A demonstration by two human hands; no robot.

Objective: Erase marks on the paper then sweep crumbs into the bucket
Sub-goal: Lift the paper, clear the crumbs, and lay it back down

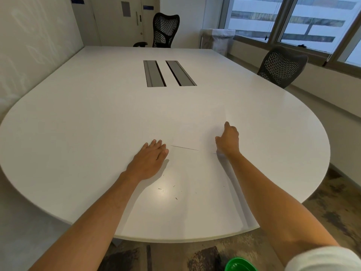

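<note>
A white sheet of paper [187, 133] lies on the white table [78, 133], its edges hard to make out. A thin dark pencil line [184, 147] crosses it between my hands. My left hand [150, 159] rests flat, palm down, at the sheet's left side, holding nothing. My right hand [228, 139] sits at the sheet's right side with its fingers curled under; whatever is inside them is hidden. Several small dark crumbs [172, 190] are scattered on the table nearer to me. The green bucket [239, 265] shows below the table's front edge, on the floor.
Two grey cable slots [168, 73] are set into the table's middle. A black mesh chair [166, 30] stands at the far end and another chair [281, 65] at the right side. A white bin [218, 41] stands by the window.
</note>
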